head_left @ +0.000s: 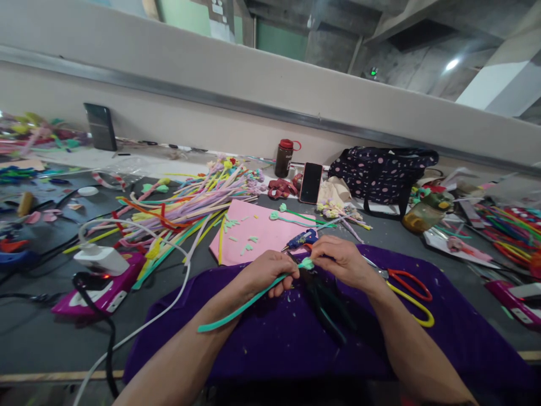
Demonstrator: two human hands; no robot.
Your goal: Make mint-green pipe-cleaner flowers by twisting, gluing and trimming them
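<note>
My left hand [270, 273] is closed round a green pipe cleaner [236, 313], whose long free end slants down toward my left forearm. At its upper end sits a small pale-green fuzzy piece [306, 263], shaped like a bud. The fingertips of my right hand [341, 260] pinch this piece from the right side. Below the hands, dark-handled pliers [324, 316] lie on a purple cloth [262, 349]. Just behind the fingers rests a blue glue gun [299, 240], partly covered by my right hand. Scissors with red and yellow handles [412, 286] lie beside my right wrist.
A pink sheet [249, 223] bears small green cut pieces. Behind it are a bundle of coloured pipe cleaners [190, 206], a bottle with a red lid [284, 159], a phone [310, 183] and a dark patterned bag [380, 175]. A white cable [186, 282] crosses the left side near a magenta power strip [127, 287].
</note>
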